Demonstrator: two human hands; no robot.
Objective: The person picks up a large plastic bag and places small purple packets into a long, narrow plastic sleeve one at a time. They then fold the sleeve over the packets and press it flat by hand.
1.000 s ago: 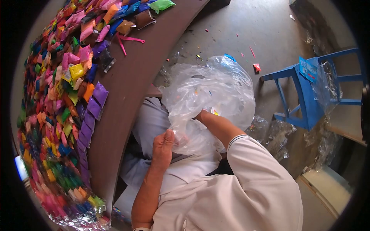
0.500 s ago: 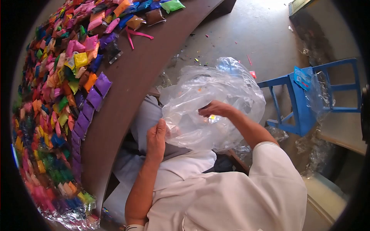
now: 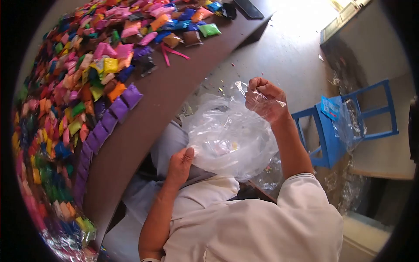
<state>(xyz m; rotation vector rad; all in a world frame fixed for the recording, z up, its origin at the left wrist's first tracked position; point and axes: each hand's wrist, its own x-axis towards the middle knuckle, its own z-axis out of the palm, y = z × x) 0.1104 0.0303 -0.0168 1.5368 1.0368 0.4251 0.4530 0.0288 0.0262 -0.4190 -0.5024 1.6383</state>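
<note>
A large clear plastic bag (image 3: 244, 148) rests over my lap, its crinkled mouth facing up. A few coloured bits show inside it, one of them yellow. My left hand (image 3: 180, 165) pinches the bag's rim on the left side, thumb on top. Raised above the far right part of the bag, my right hand (image 3: 269, 99) has its fingers curled round a piece of thin clear plastic film (image 3: 262, 97). Shiny ends of that film stick out on both sides of the fingers.
On the brown table (image 3: 144, 109) at left lie many small coloured packets (image 3: 72, 105), with a strip of purple packets (image 3: 107, 122) near its edge. A pink scissor-like tool (image 3: 168, 53) and a dark phone (image 3: 248, 8) lie farther up. A blue chair (image 3: 329, 135) stands at right.
My right hand has come up out of the bag and moved away to the upper right, now with clear film in it. My left hand stays on the rim, and the bag has sagged.
</note>
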